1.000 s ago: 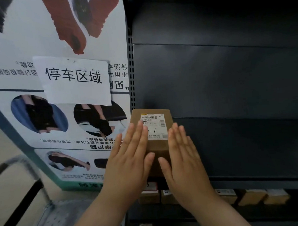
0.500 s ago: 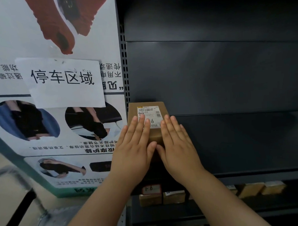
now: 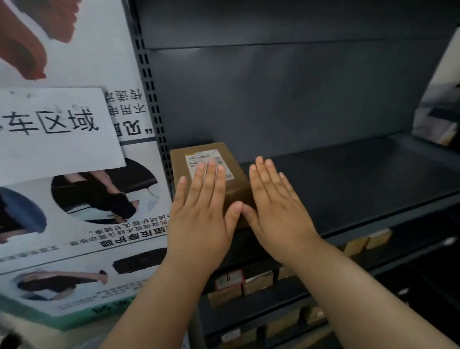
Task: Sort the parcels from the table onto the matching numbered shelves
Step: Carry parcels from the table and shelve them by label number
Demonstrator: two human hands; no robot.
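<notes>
Left grip (image 3: 202, 220) open and flat, fingers straight, resting on top of brown parcel (image 3: 236, 186) with fingertips over its white label (image 3: 204, 157); nothing clasped. Right grip (image 3: 278, 211) equally open and flat, hard by the parcel's right edge, thumb tip meeting the left thumb at the near face; contact with cardboard or only with shelf impossible to tell. Parcel itself under and between both grips, standing on dark shelf (image 3: 356, 184), tucked in just left of the left grip against perforated upright (image 3: 157, 130), rear end close to the back panel (image 3: 299, 97) beyond the fingertips. Judged step: final seating of this parcel, pressing it home rather than carrying it, so placement to all appearance nearly done. Next move, by that reading: lift both palms straight off without dragging the box forward, draw back, then turn to the worktop (out of view) for another parcel and read its number before choosing a level. Below the wrists, small tag (image 3: 228, 279) on the lower shelf edge, digits too blurred to trust, with a row of smaller cartons (image 3: 257, 282) beside and behind it. Left of the left grip, large poster (image 3: 68, 234) with a white paper sign (image 3: 45, 135) across it.
</notes>
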